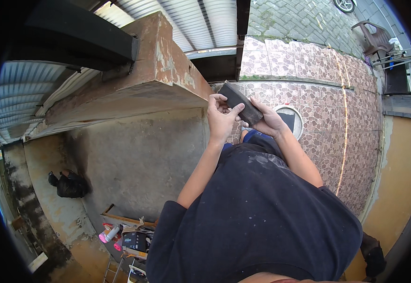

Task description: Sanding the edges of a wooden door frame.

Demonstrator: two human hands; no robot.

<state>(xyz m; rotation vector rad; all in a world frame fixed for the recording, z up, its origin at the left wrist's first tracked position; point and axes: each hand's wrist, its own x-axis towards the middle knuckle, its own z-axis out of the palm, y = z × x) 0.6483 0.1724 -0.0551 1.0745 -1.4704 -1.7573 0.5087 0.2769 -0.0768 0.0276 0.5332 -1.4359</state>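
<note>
Both my hands hold a dark grey rectangular block [235, 97], which looks like a sanding block wrapped in dark sheet. My left hand [221, 117] grips its left side, with the thumb lying across the face and the fingers curled at the edge. My right hand [269, 121] is wrapped round the lower right end, its thumb against the edge. The block is tilted, its upper end pointing up and left. Its underside and some of my fingertips are hidden.
A peeling brown beam [163, 61] juts in at upper left, above a grey wall [139, 155]. Behind my right forearm, a round white-rimmed tub [299, 123] stands on the patterned tile floor [325, 104]. Cluttered items [135, 239] lie at lower left; a brown plastic chair [375, 40] stands far right.
</note>
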